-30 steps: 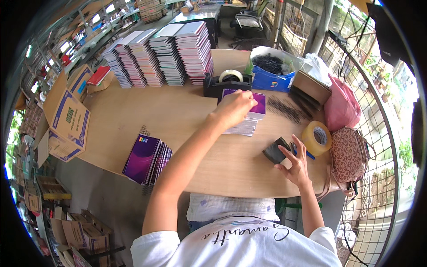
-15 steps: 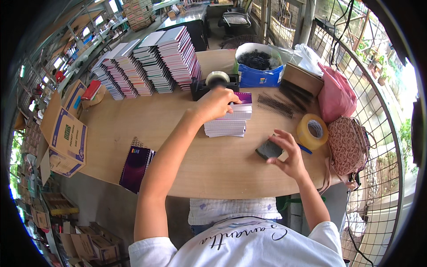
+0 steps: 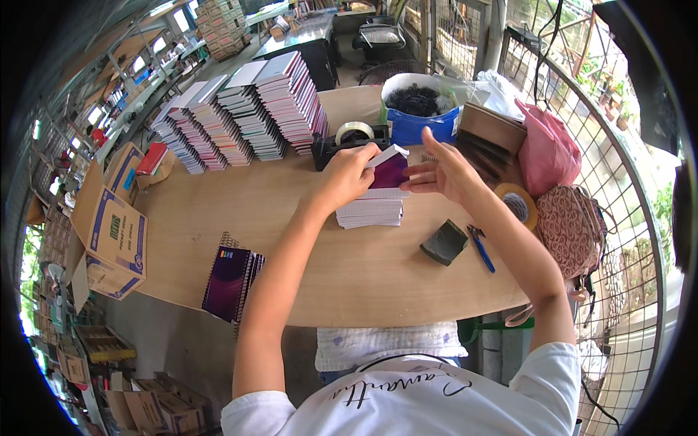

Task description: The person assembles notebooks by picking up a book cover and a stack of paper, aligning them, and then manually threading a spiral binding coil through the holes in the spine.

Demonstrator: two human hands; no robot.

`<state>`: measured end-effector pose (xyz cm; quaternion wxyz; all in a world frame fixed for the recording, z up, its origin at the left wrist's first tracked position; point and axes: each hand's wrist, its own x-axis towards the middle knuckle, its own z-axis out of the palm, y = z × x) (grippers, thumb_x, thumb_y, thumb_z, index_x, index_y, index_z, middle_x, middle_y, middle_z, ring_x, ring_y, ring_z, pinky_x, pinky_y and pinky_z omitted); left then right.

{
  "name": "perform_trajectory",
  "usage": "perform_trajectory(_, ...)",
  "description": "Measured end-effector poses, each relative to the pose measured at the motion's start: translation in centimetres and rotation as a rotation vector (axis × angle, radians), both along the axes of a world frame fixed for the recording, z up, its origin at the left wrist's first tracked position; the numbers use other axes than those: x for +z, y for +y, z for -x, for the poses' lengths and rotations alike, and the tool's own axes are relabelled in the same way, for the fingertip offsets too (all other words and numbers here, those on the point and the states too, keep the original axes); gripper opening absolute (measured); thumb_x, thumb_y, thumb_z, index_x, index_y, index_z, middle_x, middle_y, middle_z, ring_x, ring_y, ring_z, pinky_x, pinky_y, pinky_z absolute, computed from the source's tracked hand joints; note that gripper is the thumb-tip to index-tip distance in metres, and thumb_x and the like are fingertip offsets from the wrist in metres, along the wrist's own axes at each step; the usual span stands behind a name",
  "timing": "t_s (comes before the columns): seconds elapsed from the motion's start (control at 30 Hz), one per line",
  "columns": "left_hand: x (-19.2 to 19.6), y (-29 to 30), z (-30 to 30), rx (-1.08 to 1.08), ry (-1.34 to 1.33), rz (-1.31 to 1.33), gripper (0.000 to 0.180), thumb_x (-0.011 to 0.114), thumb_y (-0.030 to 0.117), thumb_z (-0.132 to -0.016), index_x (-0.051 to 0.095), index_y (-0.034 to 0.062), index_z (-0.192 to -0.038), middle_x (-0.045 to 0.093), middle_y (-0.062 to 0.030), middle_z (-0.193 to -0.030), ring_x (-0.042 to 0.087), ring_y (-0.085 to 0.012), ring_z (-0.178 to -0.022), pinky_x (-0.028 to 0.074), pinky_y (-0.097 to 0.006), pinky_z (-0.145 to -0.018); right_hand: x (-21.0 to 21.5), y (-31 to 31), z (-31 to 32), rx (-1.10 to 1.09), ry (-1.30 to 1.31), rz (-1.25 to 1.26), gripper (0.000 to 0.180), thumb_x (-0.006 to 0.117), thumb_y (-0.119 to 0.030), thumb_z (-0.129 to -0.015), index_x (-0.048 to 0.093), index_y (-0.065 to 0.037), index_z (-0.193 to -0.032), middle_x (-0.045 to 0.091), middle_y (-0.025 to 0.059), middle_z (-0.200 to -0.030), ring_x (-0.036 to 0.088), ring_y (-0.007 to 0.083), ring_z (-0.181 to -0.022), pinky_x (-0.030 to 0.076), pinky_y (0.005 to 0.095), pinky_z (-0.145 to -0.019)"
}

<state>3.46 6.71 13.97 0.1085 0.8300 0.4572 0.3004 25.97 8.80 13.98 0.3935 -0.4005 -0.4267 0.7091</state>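
Observation:
My left hand (image 3: 347, 174) pinches the left edge of a small notepad with a purple cover (image 3: 391, 173). It is tilted up at the top of a stack of white-paged pads (image 3: 369, 211). At the notepad's right side is my right hand (image 3: 452, 173), its fingers stretched and spread; fingertips are close to the cover, and whether they touch it I cannot tell. A dark grey-green block (image 3: 444, 243) and blue-handled pliers (image 3: 481, 249) lie nearer me on the right. Purple spiral-bound notebooks (image 3: 229, 280) sit at the front left edge.
Tall stacks of notebooks (image 3: 291, 94) line the back left. A black tape dispenser (image 3: 327, 151) and a blue-white tub of black coils (image 3: 422, 125) stand behind the pads. Rightward are a tape roll (image 3: 528, 203), a pink bag (image 3: 549, 149) and a patterned bag (image 3: 571, 236). A carton (image 3: 113, 232) is left.
My right hand has left the dark block and moved up and left to the pads, uncovering the pliers. My left hand now tilts the notepad upward from the stack.

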Motion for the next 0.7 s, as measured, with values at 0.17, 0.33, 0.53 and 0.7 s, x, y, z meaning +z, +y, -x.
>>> perform_trajectory(0.17, -3.5, -1.9, 0.1, -0.046, -0.054, -0.378, 0.043, 0.071, 0.007, -0.083, 0.060, 0.0102, -0.124, 0.054, -0.0161, -0.132, 0.052, -0.0338, -0.125, 0.049, -0.040, -0.094, -3.1, 2.5, 2.1, -0.139, -0.126, -0.164, 0.040, 0.072, -0.013, -0.089, 0.040, -0.003, -0.110, 0.053, 0.0082, -0.092, 0.063, 0.0205, -0.078, 0.056, 0.0316, -0.068)
perform_trajectory(0.33, -5.1, -6.2, 1.3, 0.303, -0.686, -0.404, 0.064, 0.063, 0.002, -0.092, 0.032, 0.0013, -0.148, 0.052, -0.0172, -0.134, 0.054, -0.0279, -0.122, 0.046, -0.037, -0.099, -4.5, -5.1, 2.3, -0.205, -0.071, -0.859, 0.038, 0.057, 0.018, -0.085, 0.036, -0.008, -0.102, 0.044, 0.0007, -0.088, 0.051, 0.0067, -0.078, 0.046, 0.0209, -0.070)
perform_trajectory(0.53, -13.8, -15.6, 2.0, 0.306, -0.547, -0.204, 0.043, 0.059, -0.004, -0.093, 0.057, 0.0098, -0.134, 0.062, -0.0093, -0.098, 0.061, -0.0166, -0.085, 0.050, -0.027, -0.081, -10.7, -9.5, -0.5, -0.013, -0.359, -0.933, 0.039, 0.064, 0.006, -0.088, 0.043, 0.000, -0.120, 0.063, 0.0071, -0.103, 0.065, 0.0148, -0.101, 0.054, 0.0263, -0.076)
perform_trajectory(0.7, -14.7, -16.4, 1.9, 0.268, -0.442, -0.126, 0.028, 0.063, 0.005, -0.093, 0.066, 0.0115, -0.120, 0.058, -0.0113, -0.107, 0.059, -0.0221, -0.100, 0.051, -0.033, -0.082, -14.0, 3.5, -4.6, -0.339, -1.261, -1.052, 0.027, 0.068, -0.006, -0.079, 0.066, -0.011, -0.106, 0.058, 0.0164, -0.104, 0.057, 0.0362, -0.103, 0.048, 0.0422, -0.086)
